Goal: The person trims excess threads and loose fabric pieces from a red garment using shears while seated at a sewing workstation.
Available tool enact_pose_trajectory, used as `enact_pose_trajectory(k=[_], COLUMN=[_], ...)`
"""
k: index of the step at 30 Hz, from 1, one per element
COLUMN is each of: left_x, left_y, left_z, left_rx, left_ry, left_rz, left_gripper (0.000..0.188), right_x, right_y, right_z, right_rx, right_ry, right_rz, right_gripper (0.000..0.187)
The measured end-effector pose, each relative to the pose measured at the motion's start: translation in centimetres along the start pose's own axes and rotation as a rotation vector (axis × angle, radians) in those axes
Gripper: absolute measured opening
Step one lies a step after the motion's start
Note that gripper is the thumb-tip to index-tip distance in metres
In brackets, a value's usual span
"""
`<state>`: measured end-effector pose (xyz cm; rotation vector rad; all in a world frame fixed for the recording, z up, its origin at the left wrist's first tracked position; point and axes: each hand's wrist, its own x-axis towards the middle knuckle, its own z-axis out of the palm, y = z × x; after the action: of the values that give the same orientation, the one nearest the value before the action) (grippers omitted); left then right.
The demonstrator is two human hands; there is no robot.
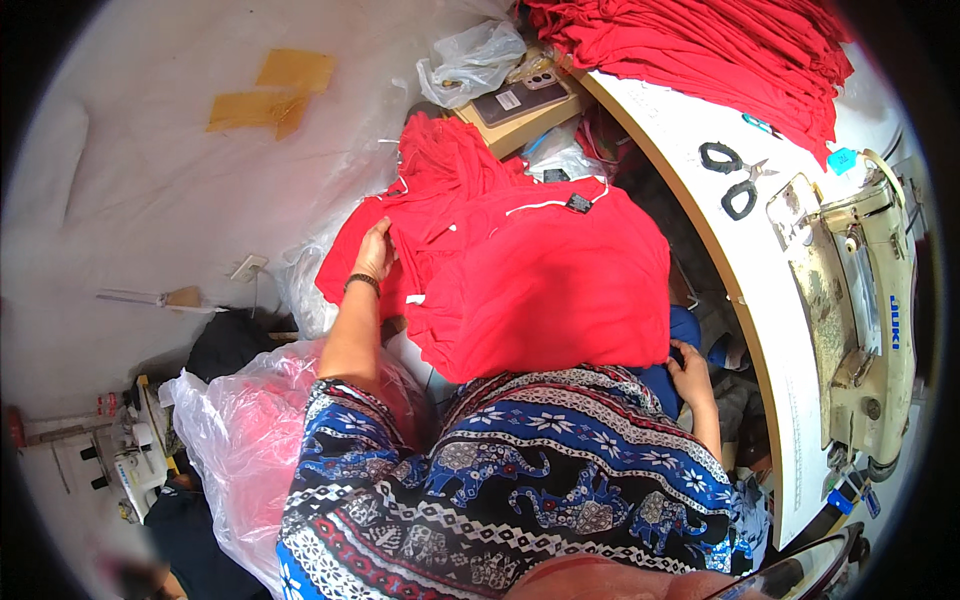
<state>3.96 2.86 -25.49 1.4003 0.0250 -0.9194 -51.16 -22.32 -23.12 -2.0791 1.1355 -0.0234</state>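
Note:
A red garment (560, 290) is spread over my lap, with a white neck tape and a small black label (578, 204) at its far edge. My right hand (690, 378) pinches its near right corner between thumb and fingers. More red garments (440, 165) lie bunched beyond it to the left. There my left hand (374, 252), with a dark bracelet at the wrist, is closed on the edge of the red cloth; some of its fingers are hidden by folds.
To the right, a white curved table (690, 150) carries a sewing machine (870, 320), black-handled scissors (738, 178) and a pile of red garments (700, 50). A phone box (520, 100) rests on a carton ahead. At left are a plastic bag (260, 440) and a person in dark clothing (195, 540).

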Motion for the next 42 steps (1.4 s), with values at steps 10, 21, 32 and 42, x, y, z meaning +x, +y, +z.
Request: enact_pose_trajectory(k=[10,21,32,42], left_x=[-7.8,4.7,15.8,15.4], left_y=[-2.7,-4.1,-1.4,-0.8], left_z=[15.4,2.6,-0.4,-3.0], left_rx=[1.576,0.197,1.059,1.064], left_ry=[-0.174,0.196,0.538,0.553], left_rz=[0.354,0.339,0.412,0.131], left_gripper=[0.072,0.019,0.056,0.045], right_x=[0.3,-0.9,-4.9,-10.5], right_y=[1.2,2.4,2.3,10.1], right_z=[2.0,2.8,-0.7,-1.3], right_rx=[-0.062,0.107,0.087,0.173], right_ry=[0.056,0.131,0.034,-0.094], right_rz=[-0.054,-0.003,0.289,0.597], right_gripper=[0.032,0.029,0.03,0.029])
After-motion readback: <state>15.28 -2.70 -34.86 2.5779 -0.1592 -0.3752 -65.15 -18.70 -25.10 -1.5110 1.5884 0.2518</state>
